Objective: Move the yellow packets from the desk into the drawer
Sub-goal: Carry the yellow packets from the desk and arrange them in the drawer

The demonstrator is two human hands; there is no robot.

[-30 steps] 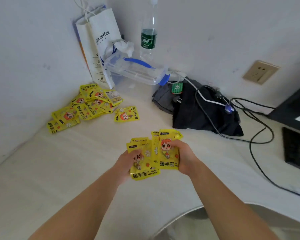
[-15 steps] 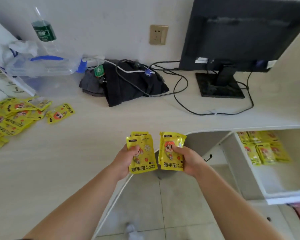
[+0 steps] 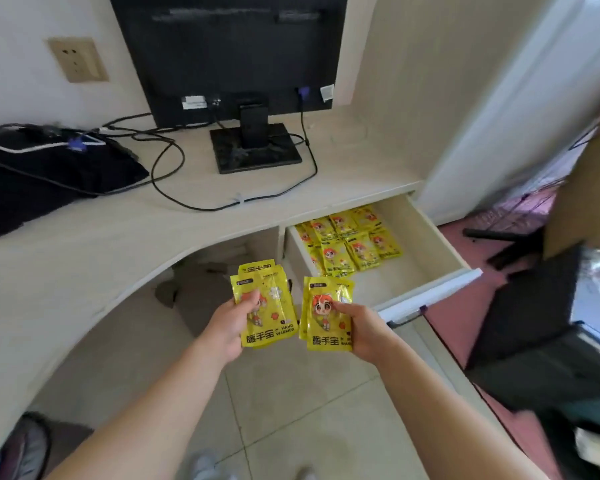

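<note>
Holding a fanned stack of glossy yellow packets [image 3: 267,306], the left hand [image 3: 227,323] pinches them with the thumb pressed across the printed cartoon face, while the right hand [image 3: 368,327] clamps a second stack [image 3: 328,317] the same way, thumb on top and fingers curled behind; both bundles hang above the pale tiled floor [image 3: 291,403], just in front of the open drawer [image 3: 426,237] and apart from each other. Beyond the hands, the drawer stands pulled out from under the desk [image 3: 84,244], its flat pale interior already carrying overlapping rows of more packets [image 3: 347,244] toward its back left part, with the near part bare. The curved, light wood-grain desk edge sweeps between the hands and the desktop. Farther back, a black cable [image 3: 174,188] loops across the surface, a dark crumpled bag [image 3: 49,181] lies at the left, and a black monitor [image 3: 229,53] stands on a square base against the wall, beside a beige socket plate [image 3: 77,60]
</note>
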